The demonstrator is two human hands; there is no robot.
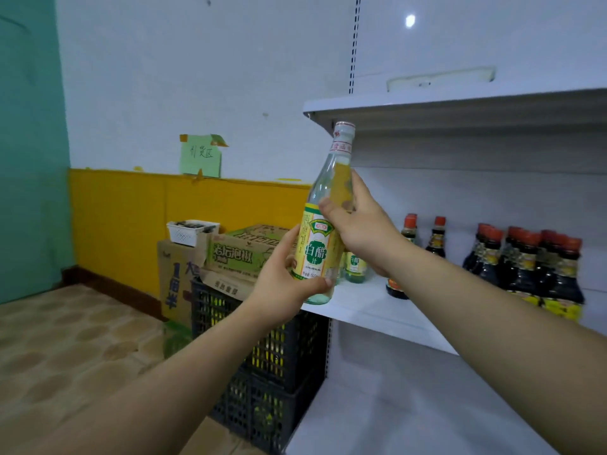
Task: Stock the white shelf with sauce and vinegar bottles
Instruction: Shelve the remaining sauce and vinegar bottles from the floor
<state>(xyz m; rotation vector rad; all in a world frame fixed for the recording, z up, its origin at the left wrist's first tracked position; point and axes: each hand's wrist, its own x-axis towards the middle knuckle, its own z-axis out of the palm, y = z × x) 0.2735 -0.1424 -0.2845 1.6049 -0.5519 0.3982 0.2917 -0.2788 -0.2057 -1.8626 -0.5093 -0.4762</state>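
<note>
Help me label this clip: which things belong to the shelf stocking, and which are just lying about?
Job: vinegar bottle, gripped by left hand and right hand; white shelf; sauce bottles; shelved vinegar bottle.
Lying about: cardboard boxes; white basket; green note; black crates.

White wall (164, 77) over a yellow band (131, 208), teal wall (29, 142) left, patterned brown floor (65, 339).

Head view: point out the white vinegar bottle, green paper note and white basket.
white vinegar bottle (317, 254), head view, on its label.
green paper note (200, 157), head view, its middle.
white basket (184, 236), head view, front wall.
</note>
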